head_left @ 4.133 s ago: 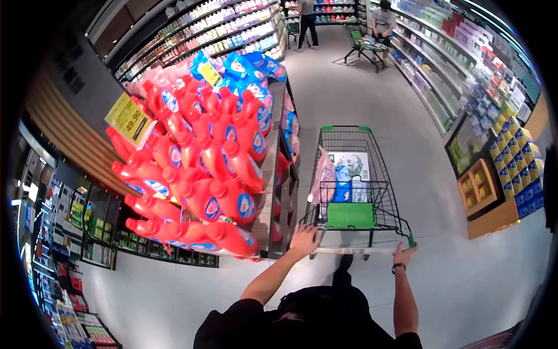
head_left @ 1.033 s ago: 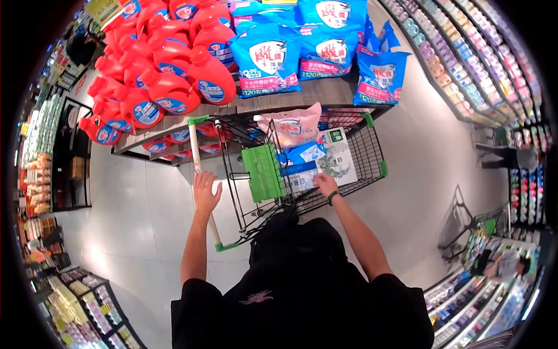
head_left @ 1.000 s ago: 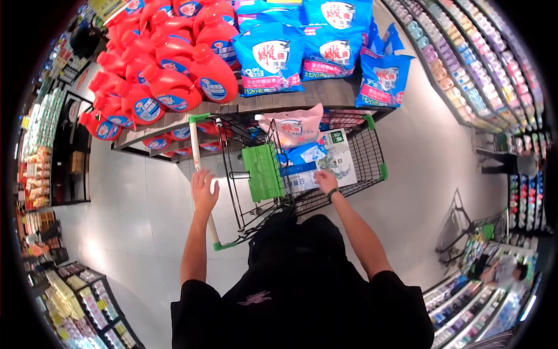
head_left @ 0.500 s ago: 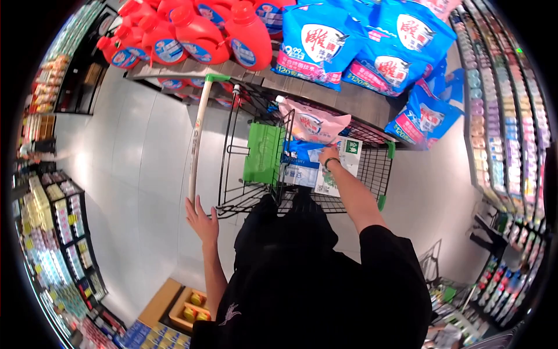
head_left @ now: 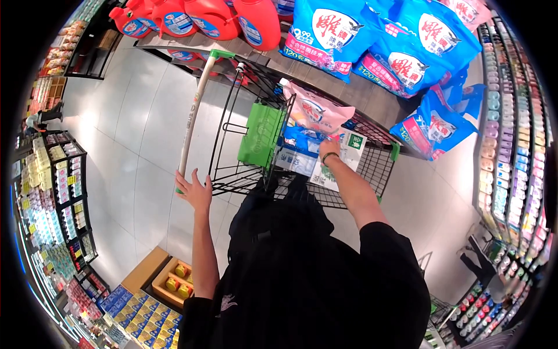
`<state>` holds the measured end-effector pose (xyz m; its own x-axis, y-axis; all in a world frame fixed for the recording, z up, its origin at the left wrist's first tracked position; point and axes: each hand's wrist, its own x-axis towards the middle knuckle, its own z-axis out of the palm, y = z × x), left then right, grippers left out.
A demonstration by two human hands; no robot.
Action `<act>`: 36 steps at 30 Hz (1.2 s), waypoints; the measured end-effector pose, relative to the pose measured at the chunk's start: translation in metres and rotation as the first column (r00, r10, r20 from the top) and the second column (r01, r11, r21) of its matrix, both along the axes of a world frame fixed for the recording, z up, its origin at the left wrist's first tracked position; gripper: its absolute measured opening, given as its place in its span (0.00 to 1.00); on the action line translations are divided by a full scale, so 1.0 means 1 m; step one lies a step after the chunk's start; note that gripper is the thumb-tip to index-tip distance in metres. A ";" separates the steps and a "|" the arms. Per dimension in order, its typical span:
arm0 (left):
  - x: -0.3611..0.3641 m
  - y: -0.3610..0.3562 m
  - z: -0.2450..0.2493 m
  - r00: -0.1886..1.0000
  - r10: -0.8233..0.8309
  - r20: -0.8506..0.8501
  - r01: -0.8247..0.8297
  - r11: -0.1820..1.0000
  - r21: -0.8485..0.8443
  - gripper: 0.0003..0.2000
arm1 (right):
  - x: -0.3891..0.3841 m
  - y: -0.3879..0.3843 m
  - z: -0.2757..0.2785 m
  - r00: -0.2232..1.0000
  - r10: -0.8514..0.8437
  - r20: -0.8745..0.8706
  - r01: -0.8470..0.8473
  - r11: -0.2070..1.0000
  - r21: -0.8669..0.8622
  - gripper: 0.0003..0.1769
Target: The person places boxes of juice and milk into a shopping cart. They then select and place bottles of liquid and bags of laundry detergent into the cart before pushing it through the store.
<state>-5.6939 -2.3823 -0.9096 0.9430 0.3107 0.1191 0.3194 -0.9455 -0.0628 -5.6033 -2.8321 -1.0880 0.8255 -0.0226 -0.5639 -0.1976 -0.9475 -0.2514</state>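
Observation:
A black wire shopping cart (head_left: 372, 183) stands in front of me, with a pale bar handle (head_left: 195, 110) and a green seat flap (head_left: 260, 136). My left hand (head_left: 196, 191) is at the near end of the handle, fingers spread. Inside the cart, my right hand (head_left: 329, 149) has its fingers curled down at the end of a blue bag (head_left: 301, 139); the fingertips are partly hidden. A pink pouch of detergent (head_left: 317, 110) with a white cap lies beyond it. Beneath and beside the hand are a white carton (head_left: 351, 152) and a blue-and-white carton (head_left: 296, 162).
Behind the cart, a display table (head_left: 372, 107) carries red detergent bottles (head_left: 256, 24) and blue detergent bags (head_left: 331, 35). One blue bag (head_left: 436, 125) hangs at its right corner. Shelves (head_left: 505, 128) line the right; stacked yellow-and-blue boxes (head_left: 142, 314) stand at lower left.
My left hand has moved a little left and up with the handle end. In the cart, my right hand has shifted slightly up. The view has turned slightly.

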 end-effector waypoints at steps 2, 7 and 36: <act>-0.004 0.004 -0.003 1.000 -0.019 0.009 0.019 1.000 0.007 0.26 | -0.007 -0.003 0.013 0.977 0.145 0.159 -0.133 0.988 -0.082 0.13; -0.001 0.003 0.002 1.000 -0.012 0.004 0.012 0.999 -0.035 0.24 | -0.035 -0.003 -0.010 0.925 -0.028 0.378 -0.051 0.979 0.197 0.03; 0.009 -0.228 0.076 0.839 -0.535 -0.101 -0.494 -0.669 -0.555 0.40 | -0.149 -0.038 0.507 0.198 -0.728 0.657 -0.129 0.645 0.753 0.11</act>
